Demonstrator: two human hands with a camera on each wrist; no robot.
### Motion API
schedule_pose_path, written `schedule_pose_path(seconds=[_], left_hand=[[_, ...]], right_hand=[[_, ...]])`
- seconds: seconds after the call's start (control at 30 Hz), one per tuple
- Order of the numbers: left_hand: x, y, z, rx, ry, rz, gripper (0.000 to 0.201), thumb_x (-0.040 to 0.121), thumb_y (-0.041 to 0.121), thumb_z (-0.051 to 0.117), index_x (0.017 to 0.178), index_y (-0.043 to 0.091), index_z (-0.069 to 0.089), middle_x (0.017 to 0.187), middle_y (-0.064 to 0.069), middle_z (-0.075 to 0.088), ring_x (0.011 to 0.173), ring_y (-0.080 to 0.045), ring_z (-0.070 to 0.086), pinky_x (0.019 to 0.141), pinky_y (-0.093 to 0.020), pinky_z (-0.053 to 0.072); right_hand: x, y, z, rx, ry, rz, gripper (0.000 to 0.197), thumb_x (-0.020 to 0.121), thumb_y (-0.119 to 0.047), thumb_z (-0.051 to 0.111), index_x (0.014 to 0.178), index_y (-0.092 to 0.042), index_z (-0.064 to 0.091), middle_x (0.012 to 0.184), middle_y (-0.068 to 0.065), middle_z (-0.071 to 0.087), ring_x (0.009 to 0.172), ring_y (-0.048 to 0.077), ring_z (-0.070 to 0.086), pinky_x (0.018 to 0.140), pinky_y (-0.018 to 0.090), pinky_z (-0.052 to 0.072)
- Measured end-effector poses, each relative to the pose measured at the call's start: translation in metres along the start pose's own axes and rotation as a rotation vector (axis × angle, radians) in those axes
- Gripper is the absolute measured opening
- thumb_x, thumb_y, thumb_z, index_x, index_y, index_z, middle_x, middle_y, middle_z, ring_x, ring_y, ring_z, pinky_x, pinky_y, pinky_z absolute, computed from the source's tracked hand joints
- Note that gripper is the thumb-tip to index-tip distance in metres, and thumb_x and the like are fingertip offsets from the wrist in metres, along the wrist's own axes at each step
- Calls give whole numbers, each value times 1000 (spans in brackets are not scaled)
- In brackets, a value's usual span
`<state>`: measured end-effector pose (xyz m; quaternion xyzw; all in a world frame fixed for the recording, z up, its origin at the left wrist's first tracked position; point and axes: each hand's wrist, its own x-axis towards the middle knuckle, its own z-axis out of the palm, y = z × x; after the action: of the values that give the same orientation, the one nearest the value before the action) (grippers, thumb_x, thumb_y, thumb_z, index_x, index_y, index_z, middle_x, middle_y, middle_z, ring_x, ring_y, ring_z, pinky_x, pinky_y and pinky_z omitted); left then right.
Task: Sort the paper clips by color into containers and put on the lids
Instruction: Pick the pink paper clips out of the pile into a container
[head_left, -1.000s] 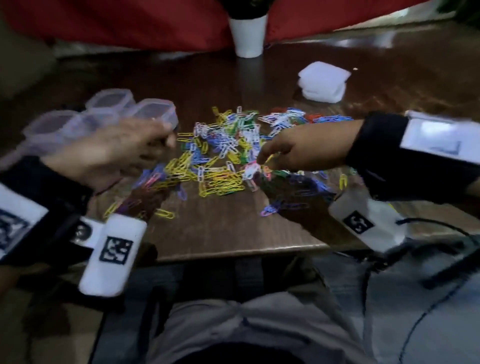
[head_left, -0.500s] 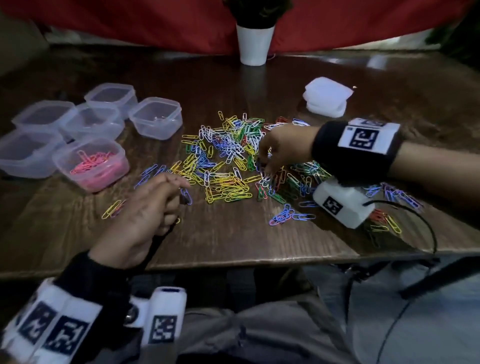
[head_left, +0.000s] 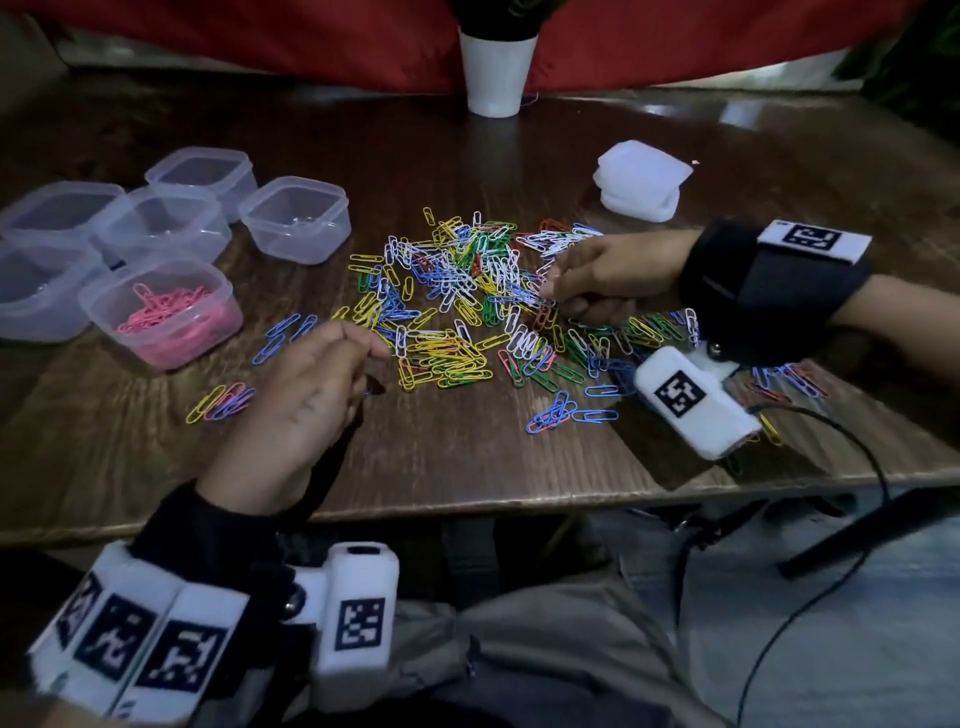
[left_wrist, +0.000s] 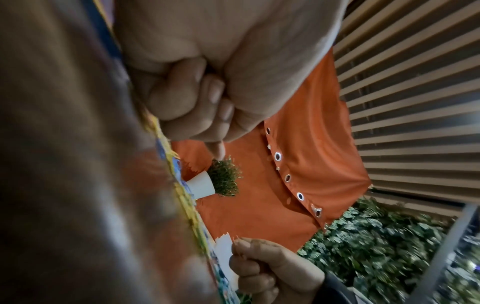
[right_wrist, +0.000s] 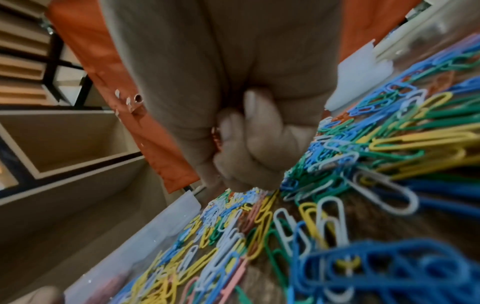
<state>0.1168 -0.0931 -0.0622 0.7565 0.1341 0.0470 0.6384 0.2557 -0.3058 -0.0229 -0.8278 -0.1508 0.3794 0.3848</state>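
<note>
My right hand is reaching into the pile of paper clips from about 3 o'clock. Its fingers are curling tightly, and in the right wrist view something thin and pink-red is showing between the thumb and the fingers; I am thinking it is clips, but the blur is hiding the exact shape. My left hand is hovering at the pile's 8 o'clock side with its fingers folding into the palm. In the left wrist view I am seeing only the curled fingers, and I cannot tell if they are holding anything.

The pile is lying in the middle of the wooden table, with colours mixing: yellow, blue, green, white, red. Small groups are lying apart at 5 o'clock and 7 o'clock of it; some clips under my right wrist are partly hiding.

At 9 o'clock the container of pink clips is standing open. Behind it the other clear containers are standing, the leftmost ones cut by the picture edge. The stack of lids is resting at 1 o'clock, and the white pot at 12 o'clock is cut off above.
</note>
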Motion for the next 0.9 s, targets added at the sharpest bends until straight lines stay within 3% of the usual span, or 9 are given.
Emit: schedule_pose_path(seconds=[0.13, 0.27, 0.33, 0.4, 0.47, 0.53, 0.63, 0.8, 0.9], left_hand=[[0, 15, 18, 61, -51, 74, 31, 95, 4, 35, 72, 16, 54, 35, 13, 33, 29, 1, 28, 30, -8, 18], [-2, 16, 37, -330, -165, -105, 29, 96, 8, 30, 76, 14, 50, 39, 10, 26, 30, 1, 19, 32, -7, 11], [-2, 14, 42, -542, -181, -205, 27, 96, 10, 29, 77, 13, 48, 41, 9, 27, 31, 0, 22, 30, -8, 12], [-1, 13, 45, -510, -184, -229, 28, 95, 7, 28, 76, 14, 48, 40, 10, 26, 31, 0, 22, 31, -7, 13], [-1, 18, 47, -248, -204, -129, 30, 95, 5, 32, 74, 15, 52, 39, 13, 25, 31, 1, 20, 31, -7, 12], [1, 31, 45, 73, -272, 37, 25, 94, 8, 44, 75, 15, 57, 34, 14, 30, 28, 0, 25, 29, -9, 16], [13, 57, 42, 441, -499, 193, 4, 85, 13, 64, 82, 13, 64, 34, 17, 42, 33, 5, 38, 36, -6, 23], [40, 66, 61, 1215, -495, 456, 14, 76, 22, 74, 87, 29, 69, 56, 13, 39, 62, -7, 41, 58, -24, 33], [43, 65, 74, 1390, -468, 468, 16, 74, 25, 76, 88, 31, 70, 62, 14, 41, 77, -16, 45, 64, -29, 38]], right_hand=[[-7, -2, 5, 183, -34, -18, 28, 98, -4, 35, 71, -6, 42, 52, 5, 42, 29, 0, 22, 30, 7, 15], [-18, -1, 6, 271, 8, -46, 23, 93, 7, 31, 88, -10, 45, 53, 5, 47, 28, 0, 21, 30, 5, 14], [-22, 3, 3, 230, 79, -46, 28, 91, 7, 28, 85, -9, 50, 56, 6, 45, 27, 1, 22, 30, 5, 15], [-25, 9, 1, 118, 140, -43, 28, 93, 3, 31, 79, -10, 51, 58, 5, 40, 28, 3, 24, 30, 7, 17], [-25, 9, -1, -181, 223, -41, 23, 96, -7, 38, 78, -14, 51, 59, 2, 38, 36, 7, 31, 31, 12, 23], [-21, 4, -3, -589, 289, -45, 20, 97, -24, 45, 81, -14, 52, 62, 0, 42, 51, 11, 39, 46, 19, 36], [-12, -9, 1, -980, 295, -106, 31, 91, -41, 51, 84, -11, 58, 67, 2, 48, 69, 21, 48, 64, 26, 34], [1, -18, 9, -1084, 190, -205, 15, 83, -19, 66, 97, -13, 63, 65, -9, 44, 65, 12, 44, 52, 22, 28], [7, -17, 7, -1062, 185, -183, 9, 81, -17, 67, 84, -16, 59, 63, -10, 43, 61, 9, 41, 53, 16, 27]])
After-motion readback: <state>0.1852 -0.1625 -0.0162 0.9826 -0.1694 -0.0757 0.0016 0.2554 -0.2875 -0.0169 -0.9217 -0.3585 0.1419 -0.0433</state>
